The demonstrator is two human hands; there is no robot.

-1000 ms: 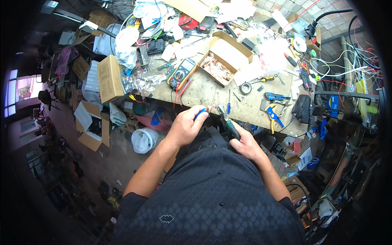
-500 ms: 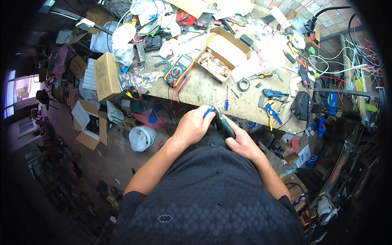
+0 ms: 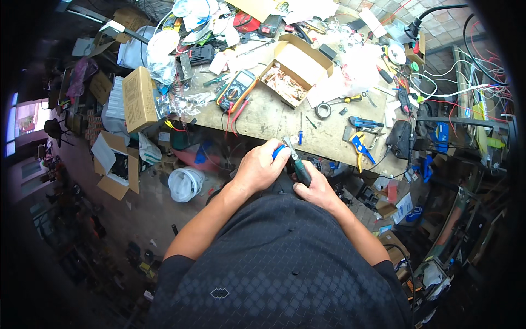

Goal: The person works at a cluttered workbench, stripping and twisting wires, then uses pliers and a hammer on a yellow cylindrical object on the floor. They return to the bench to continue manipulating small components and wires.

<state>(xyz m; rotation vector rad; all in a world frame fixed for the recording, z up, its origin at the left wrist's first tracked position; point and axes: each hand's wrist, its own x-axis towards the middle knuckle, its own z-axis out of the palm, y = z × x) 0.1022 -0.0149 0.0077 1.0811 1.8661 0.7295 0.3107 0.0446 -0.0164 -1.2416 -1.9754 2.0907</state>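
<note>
In front of my body, just off the bench's near edge, my left hand [image 3: 256, 170] pinches a small blue piece [image 3: 279, 151]. Most of that piece is hidden by the fingers, so its kind cannot be made out. My right hand [image 3: 320, 189] is wrapped round the dark green handles of metal-headed pliers [image 3: 299, 166]. The pliers' head points up, right beside the blue piece and the left fingertips. Whether the jaws touch the piece is too small to tell. A small blue-handled screwdriver [image 3: 300, 137] lies on the bench just beyond.
On the workbench [image 3: 263, 122] lie an orange multimeter [image 3: 238, 89], an open cardboard box of copper-coloured parts [image 3: 286, 85], black tape [image 3: 323, 111], a blue utility knife [image 3: 365, 123] and yellow-blue wire strippers [image 3: 360, 151]. A white bucket [image 3: 186, 185] stands on the floor to the left.
My right hand has shifted slightly left, and its thumb lies closer against the pliers' handles. My left hand keeps its pinch. The whole view has moved a little.
</note>
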